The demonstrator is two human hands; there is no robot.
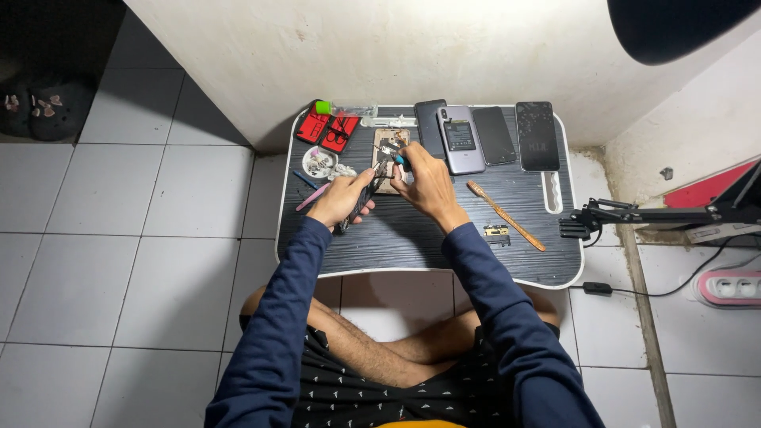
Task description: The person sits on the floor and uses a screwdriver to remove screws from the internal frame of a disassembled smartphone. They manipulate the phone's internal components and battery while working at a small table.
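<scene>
At the near edge of the view, two crossed bare legs and two dark blue sleeves reached toward a low black lap table (412,246) with a white rim, set on white floor tiles. The left hand (341,198) was closed around a dark tool (361,200), pliers or tweezers, too small to tell which. The right hand (428,186) pinched a small blue-handled tool (400,161), its tip hidden by the fingers, over one opened phone (390,150) lying at the table's middle, touched by both tools as far as could be made out. To the right on the table lay one thin wooden stick (506,215) and one small dark part (497,232), detail unreadable. To the left sat one small round dish (319,162) of tiny bits and two thin pen-like sticks, one blue, one pink (311,197). Farther back, four more phones lay in a row: one dark (429,123), one grey with its back open (460,140), one black (495,135), one with a cracked screen (537,135). At the far left corner sat two red cases (326,129) and a clear bottle with a green cap (345,108). Beyond the table's right side stood a black clamp arm (626,215), cut off at the frame edge, plus a pink-and-white power strip (729,287). A dark lamp shade (674,24) blocked the top right corner.
</scene>
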